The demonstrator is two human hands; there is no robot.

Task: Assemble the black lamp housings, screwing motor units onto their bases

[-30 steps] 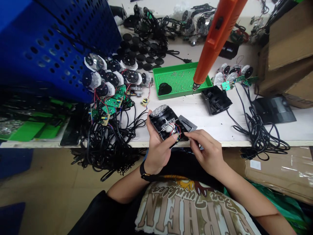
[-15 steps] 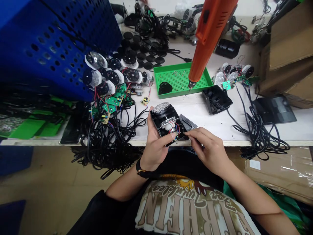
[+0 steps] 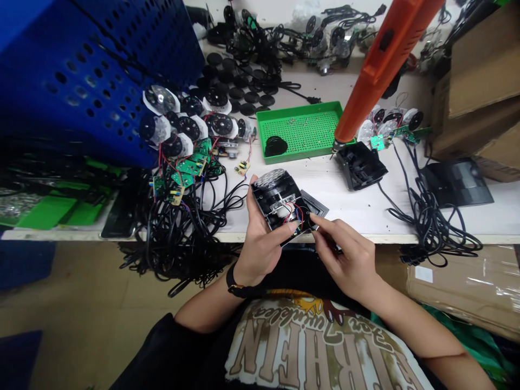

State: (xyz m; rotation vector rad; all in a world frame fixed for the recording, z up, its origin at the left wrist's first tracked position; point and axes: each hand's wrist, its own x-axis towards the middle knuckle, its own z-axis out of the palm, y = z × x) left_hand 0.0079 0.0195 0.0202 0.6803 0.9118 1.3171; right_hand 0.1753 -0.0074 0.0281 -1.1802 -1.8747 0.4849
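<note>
My left hand is wrapped round an open black plastic housing at the table's front edge, its thumb pressing near the lower end. Inside the housing sit a round metal part and red and blue wires. My right hand is closed at the housing's lower right corner, thumb and index finger close together; whatever they pinch is too small to make out. Behind the housing lies a grey rectangular frame, partly hidden. An orange electric screwdriver hangs beyond, its tip over a second black housing.
A green perforated tray holds small screws and black discs. Motor assemblies with circuit boards and tangled black cables lie to the left. A blue perforated crate stands at left, cardboard boxes at right.
The hanging screwdriver has swung to the right, from over the green tray to the second housing. My right fingertips have shifted slightly at the housing's corner; the left hand keeps its hold.
</note>
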